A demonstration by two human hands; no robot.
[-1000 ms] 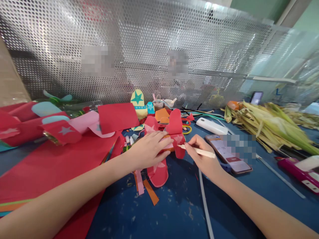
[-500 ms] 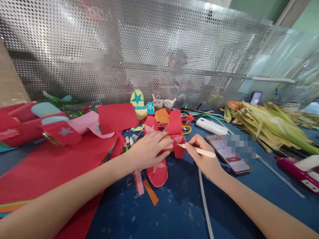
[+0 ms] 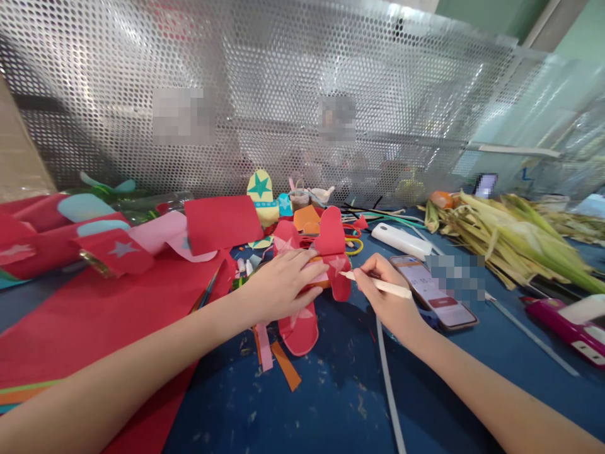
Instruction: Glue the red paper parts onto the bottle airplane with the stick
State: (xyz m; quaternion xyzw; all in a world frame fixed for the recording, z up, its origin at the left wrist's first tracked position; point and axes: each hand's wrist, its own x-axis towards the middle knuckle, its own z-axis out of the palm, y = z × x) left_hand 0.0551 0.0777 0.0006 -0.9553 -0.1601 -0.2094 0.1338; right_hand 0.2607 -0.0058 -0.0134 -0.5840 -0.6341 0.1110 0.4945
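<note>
A red craft airplane (image 3: 299,331) with pink stars and rounded wings lies on the blue table. Across its body, which has pink and orange parts, rests my left hand (image 3: 283,280), its bent fingers holding it; the hand hides the middle of the craft. My right hand (image 3: 385,296) pinches a white pen (image 3: 390,289). The pen's tip points left at the star on the red tail part, and from here I cannot tell whether it touches.
Red sheets (image 3: 94,315) cover the left side. Orange and pink strips (image 3: 286,366) lie in front. On the right are a phone (image 3: 439,296), a white oblong device (image 3: 401,241), dry corn husks (image 3: 515,233) and a purple power strip (image 3: 567,325). A perforated metal screen (image 3: 283,82) stands behind.
My right hand and the pen have shifted very slightly to the right. My left hand and the airplane stay in place.
</note>
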